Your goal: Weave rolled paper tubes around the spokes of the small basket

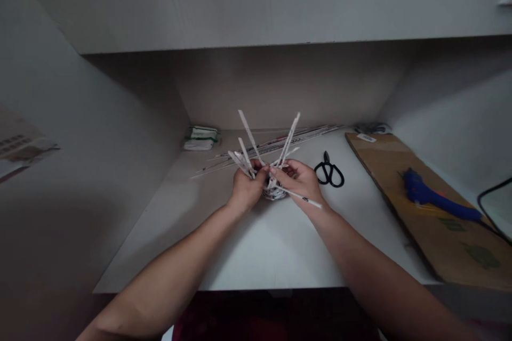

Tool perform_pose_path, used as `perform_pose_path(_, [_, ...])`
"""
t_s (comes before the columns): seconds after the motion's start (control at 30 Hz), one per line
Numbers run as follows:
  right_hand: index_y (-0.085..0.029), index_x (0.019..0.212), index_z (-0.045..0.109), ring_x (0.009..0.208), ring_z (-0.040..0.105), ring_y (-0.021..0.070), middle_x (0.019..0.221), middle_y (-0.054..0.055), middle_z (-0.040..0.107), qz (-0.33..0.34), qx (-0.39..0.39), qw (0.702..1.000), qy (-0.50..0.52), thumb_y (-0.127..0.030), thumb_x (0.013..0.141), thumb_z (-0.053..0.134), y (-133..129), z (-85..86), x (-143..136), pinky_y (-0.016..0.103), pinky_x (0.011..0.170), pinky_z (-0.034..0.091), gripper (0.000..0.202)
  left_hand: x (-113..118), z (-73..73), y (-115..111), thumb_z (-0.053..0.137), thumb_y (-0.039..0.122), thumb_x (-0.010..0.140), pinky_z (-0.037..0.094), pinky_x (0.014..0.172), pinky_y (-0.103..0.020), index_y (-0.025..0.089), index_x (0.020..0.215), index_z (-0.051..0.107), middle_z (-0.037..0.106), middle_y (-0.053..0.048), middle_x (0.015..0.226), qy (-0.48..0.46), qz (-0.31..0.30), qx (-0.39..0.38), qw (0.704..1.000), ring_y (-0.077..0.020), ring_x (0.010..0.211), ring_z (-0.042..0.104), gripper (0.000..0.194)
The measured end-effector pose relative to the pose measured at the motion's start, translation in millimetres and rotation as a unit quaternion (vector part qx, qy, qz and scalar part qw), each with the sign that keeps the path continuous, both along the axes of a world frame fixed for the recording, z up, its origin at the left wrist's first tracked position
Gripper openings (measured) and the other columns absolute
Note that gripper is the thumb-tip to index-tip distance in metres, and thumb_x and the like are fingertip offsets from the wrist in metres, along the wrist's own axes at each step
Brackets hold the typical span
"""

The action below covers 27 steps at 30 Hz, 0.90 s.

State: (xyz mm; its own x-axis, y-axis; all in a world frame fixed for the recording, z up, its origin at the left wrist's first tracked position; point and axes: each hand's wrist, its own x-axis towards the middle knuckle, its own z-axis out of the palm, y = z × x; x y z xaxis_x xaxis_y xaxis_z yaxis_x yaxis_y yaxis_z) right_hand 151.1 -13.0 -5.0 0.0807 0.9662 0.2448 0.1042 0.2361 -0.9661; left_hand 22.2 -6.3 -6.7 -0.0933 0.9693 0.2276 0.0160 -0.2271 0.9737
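White desk set in a grey alcove, shelf board overhead, dim light. Both hands meet at desk centre, on a small woven paper basket made of rolled paper tubes. Basket sits on the desk between the hands, mostly hidden by fingers. Left hand clenched around the basket's left side, gripping the upright tubes there. Right hand grasps the right side, fingers curled onto the weave, with one loose paper tube running under it toward the near right. Upright paper spokes fan out of the basket, some tilting left, some right. Both forearms come in from the near edge, bare.

Behind the basket, a bundle of spare paper tubes lies flat on the desk, running from centre-left to far right. Black scissors lie just right of the right hand, not touching it. Far left by the back wall, a white packet with green print. Right side: a brown cardboard sheet lies on the desk, near to far, with a blue glue gun on it. Black cable loops at the far right edge. Printed paper shows on the left wall, blurred.
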Motion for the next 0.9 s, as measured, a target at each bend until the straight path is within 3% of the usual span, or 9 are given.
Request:
perform_pose_path(0.17, [-0.016, 0.076, 0.067, 0.052, 0.053, 0.011, 0.062, 0.0, 0.064, 0.001, -0.024, 0.997, 0.068, -0.036, 0.066, 0.071, 4, -4.6, 1, 0.022, 0.049, 0.041, 0.022, -1, -1.7, 0, 0.07, 0.032, 0.071, 0.043, 0.061, -0.024, 0.014, 0.075, 0.061, 0.063, -0.001, 0.067, -0.035, -0.053, -0.025, 0.998, -0.0129, 0.062, 0.056, 0.021])
perform_pose_path(0.23, [-0.017, 0.075, 0.067, 0.053, 0.055, 0.0119, 0.063, 0.0, 0.065, 0.008, -0.035, 0.997, 0.074, -0.034, 0.066, 0.07, 4, -3.5, 4, 0.022, 0.05, 0.042, 0.02, -12, 5.6, 0, 0.077, 0.032, 0.067, 0.046, 0.063, -0.025, 0.014, 0.082, 0.063, 0.065, -0.002, 0.074, -0.055, -0.152, -0.057, 0.985, -0.0133, 0.064, 0.058, 0.027])
perform_pose_path(0.33, [-0.017, 0.076, 0.067, 0.053, 0.056, 0.0131, 0.061, 0.0, 0.064, 0.007, -0.047, 0.997, 0.057, -0.032, 0.066, 0.07, 4, 0.3, 9, 0.023, 0.05, 0.042, 0.019, -34, 19.4, 3, 0.085, 0.018, 0.057, 0.049, 0.076, -0.029, 0.015, 0.103, 0.065, 0.069, -0.008, 0.092, -0.037, -0.361, -0.106, 0.926, -0.0182, 0.082, 0.064, 0.05])
perform_pose_path(0.4, [-0.017, 0.076, 0.067, 0.053, 0.056, 0.0132, 0.061, 0.0, 0.064, 0.013, -0.054, 0.997, 0.054, -0.032, 0.065, 0.071, 4, 2.4, 11, 0.023, 0.049, 0.042, 0.019, -46, 24.1, 6, 0.084, 0.015, 0.058, 0.049, 0.082, -0.03, 0.015, 0.109, 0.066, 0.069, -0.01, 0.103, -0.033, -0.42, -0.121, 0.899, -0.0197, 0.092, 0.064, 0.054])
perform_pose_path(0.5, [-0.017, 0.075, 0.066, 0.054, 0.056, 0.013, 0.063, 0.0, 0.066, 0.021, -0.053, 0.997, 0.046, -0.031, 0.065, 0.071, 2, 3.4, 10, 0.023, 0.05, 0.043, 0.018, -50, 22.3, 9, 0.081, 0.022, 0.066, 0.051, 0.078, -0.028, 0.013, 0.102, 0.068, 0.069, -0.009, 0.098, -0.063, -0.384, -0.147, 0.909, -0.0163, 0.083, 0.066, 0.039])
perform_pose_path(0.67, [-0.018, 0.079, 0.066, 0.053, 0.056, 0.0129, 0.064, 0.0, 0.065, 0.025, -0.039, 0.999, 0.001, -0.033, 0.071, 0.066, -1, 2.7, 7, 0.023, 0.049, 0.042, 0.017, -32, 13.8, 7, 0.078, 0.038, 0.07, 0.046, 0.054, -0.022, 0.012, 0.087, 0.065, 0.066, -0.003, 0.071, -0.074, -0.301, -0.16, 0.937, -0.0101, 0.055, 0.059, 0.034])
perform_pose_path(0.77, [-0.018, 0.079, 0.066, 0.054, 0.055, 0.0123, 0.064, 0.0, 0.064, 0.016, -0.021, 0.999, -0.036, -0.034, 0.074, 0.064, -4, 2.6, 6, 0.022, 0.049, 0.04, 0.017, -22, 9.5, 7, 0.081, 0.036, 0.065, 0.041, 0.05, -0.021, 0.012, 0.075, 0.062, 0.063, -0.001, 0.063, -0.093, -0.207, -0.13, 0.965, -0.0094, 0.052, 0.055, 0.033])
perform_pose_path(0.9, [-0.019, 0.075, 0.063, 0.054, 0.055, 0.0122, 0.063, -0.001, 0.063, -0.009, -0.011, 0.996, -0.088, -0.032, 0.074, 0.062, -6, 3.4, 6, 0.022, 0.049, 0.039, 0.014, -17, 8.4, 7, 0.083, 0.036, 0.06, 0.04, 0.049, -0.023, 0.012, 0.072, 0.061, 0.063, -0.002, 0.061, -0.093, -0.174, -0.125, 0.972, -0.0108, 0.052, 0.054, 0.035])
